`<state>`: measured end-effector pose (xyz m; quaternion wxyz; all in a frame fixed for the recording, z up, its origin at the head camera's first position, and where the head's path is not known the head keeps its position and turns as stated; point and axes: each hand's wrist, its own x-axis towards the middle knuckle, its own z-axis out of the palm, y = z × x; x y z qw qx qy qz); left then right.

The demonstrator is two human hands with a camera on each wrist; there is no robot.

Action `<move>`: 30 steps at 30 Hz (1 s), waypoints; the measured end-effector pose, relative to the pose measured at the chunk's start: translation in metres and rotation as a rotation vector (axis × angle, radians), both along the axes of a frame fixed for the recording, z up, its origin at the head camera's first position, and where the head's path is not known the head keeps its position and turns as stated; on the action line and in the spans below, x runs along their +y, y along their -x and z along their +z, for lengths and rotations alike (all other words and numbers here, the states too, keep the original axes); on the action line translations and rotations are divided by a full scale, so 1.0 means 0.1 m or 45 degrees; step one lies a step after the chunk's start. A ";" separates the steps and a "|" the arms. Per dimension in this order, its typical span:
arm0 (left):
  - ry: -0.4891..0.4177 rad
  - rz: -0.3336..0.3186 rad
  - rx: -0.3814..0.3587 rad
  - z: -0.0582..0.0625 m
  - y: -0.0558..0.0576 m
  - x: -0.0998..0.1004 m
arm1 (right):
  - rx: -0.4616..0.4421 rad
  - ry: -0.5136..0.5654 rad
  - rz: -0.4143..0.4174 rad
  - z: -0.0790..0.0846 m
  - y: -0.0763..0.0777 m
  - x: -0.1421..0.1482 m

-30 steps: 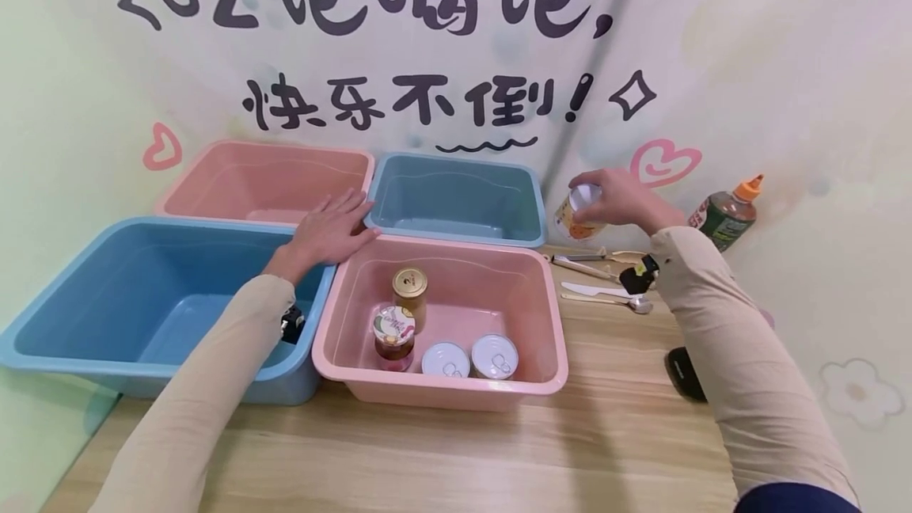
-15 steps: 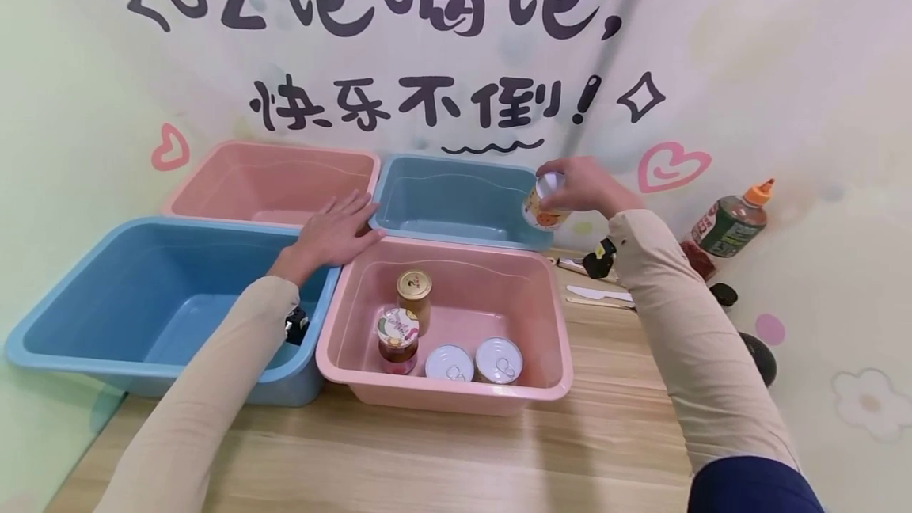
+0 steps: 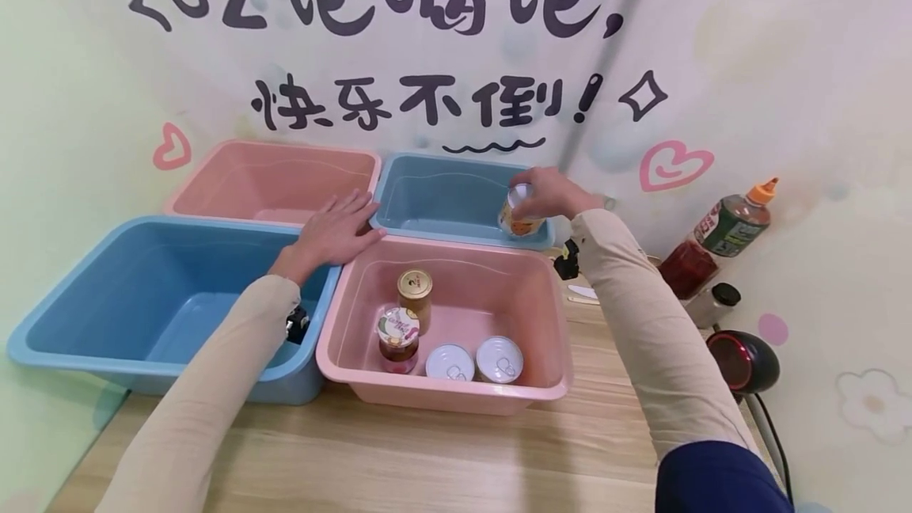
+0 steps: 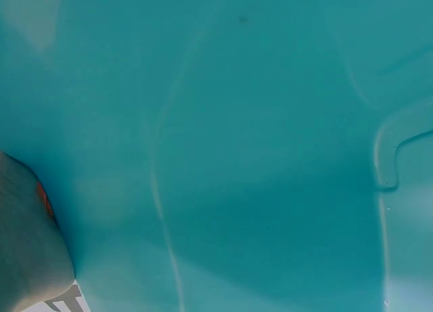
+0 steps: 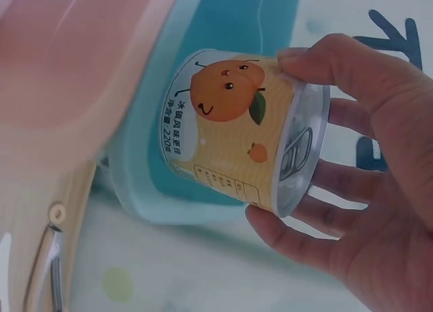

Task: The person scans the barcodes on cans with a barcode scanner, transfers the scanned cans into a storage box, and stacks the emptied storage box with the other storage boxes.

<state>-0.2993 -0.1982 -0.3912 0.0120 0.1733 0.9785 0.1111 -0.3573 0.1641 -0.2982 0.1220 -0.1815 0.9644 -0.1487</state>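
My right hand (image 3: pixel 550 191) grips a tin can (image 5: pixel 230 126) near its pull-tab end; the label is pale orange with a cartoon fruit. In the head view the can overlaps the right end of the back blue bin (image 3: pixel 449 196). With fingers spread, my left hand (image 3: pixel 333 232) rests on the meeting rims of the bins. The front pink bin (image 3: pixel 456 267) holds a gold-lidded jar (image 3: pixel 415 285), a jar with a patterned lid (image 3: pixel 397 331) and two cans, a left can (image 3: pixel 450 362) and a right can (image 3: pixel 499 360).
A large blue bin (image 3: pixel 178 260) stands front left, a second pink bin (image 3: pixel 278 180) behind it. At the right are a squeeze bottle with an orange cap (image 3: pixel 734 220), a red jar (image 3: pixel 689 266), a black-capped jar (image 3: pixel 715 303) and a black rounded device (image 3: pixel 744 361).
My right hand has carried the can leftward from beside the back blue bin to over its right end. My left hand stays in place on the rims.
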 end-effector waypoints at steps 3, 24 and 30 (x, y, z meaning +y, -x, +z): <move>0.004 -0.007 0.003 -0.01 0.00 -0.01 | -0.014 0.008 0.014 -0.06 0.01 -0.06; 0.023 0.001 0.012 -0.01 0.01 -0.03 | -0.129 0.000 0.006 -0.54 0.18 -0.17; 0.021 0.003 0.007 0.00 0.00 -0.03 | -0.148 -0.004 0.036 -0.72 0.23 -0.19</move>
